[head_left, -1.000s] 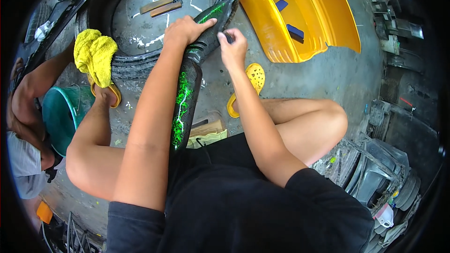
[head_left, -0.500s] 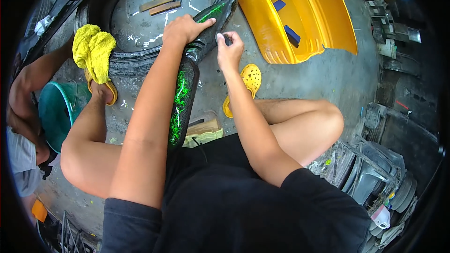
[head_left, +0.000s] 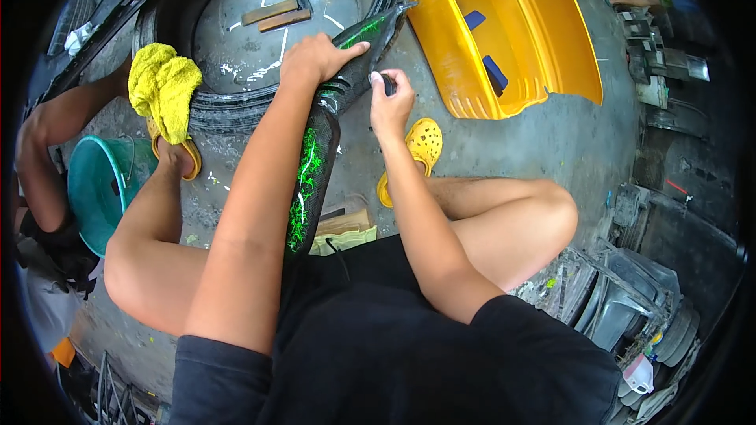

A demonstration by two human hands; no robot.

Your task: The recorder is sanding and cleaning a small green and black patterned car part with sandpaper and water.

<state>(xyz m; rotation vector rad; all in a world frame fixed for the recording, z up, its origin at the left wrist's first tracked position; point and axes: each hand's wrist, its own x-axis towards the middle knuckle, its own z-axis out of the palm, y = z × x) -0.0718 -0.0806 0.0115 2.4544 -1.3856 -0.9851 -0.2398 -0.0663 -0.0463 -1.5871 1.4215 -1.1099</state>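
A long, narrow black panel (head_left: 313, 161) with a bright green streaked pattern runs from my lap up to the tire. Its pointed far end lies near the yellow plastic shell. My left hand (head_left: 317, 61) grips the panel at its far half, the thumb stretched across the top and the fingers partly hidden. Close to the panel's right edge, my right hand (head_left: 392, 106) pinches a small dark piece (head_left: 388, 85) between thumb and fingers. What that piece is cannot be made out.
A large tire (head_left: 236, 110) lies flat, with wooden blocks (head_left: 276, 13) inside its ring. A yellow shell (head_left: 449, 55) stands right of it. At left are a yellow cloth (head_left: 164, 86), a green bucket (head_left: 98, 189) and another person's arm (head_left: 47, 173). Stacked parts (head_left: 638, 291) line the right.
The whole view has shifted slightly, so things sit a little lower. My right hand has slid slightly toward me along the panel's edge; my left keeps its hold. The other person at left has shifted.
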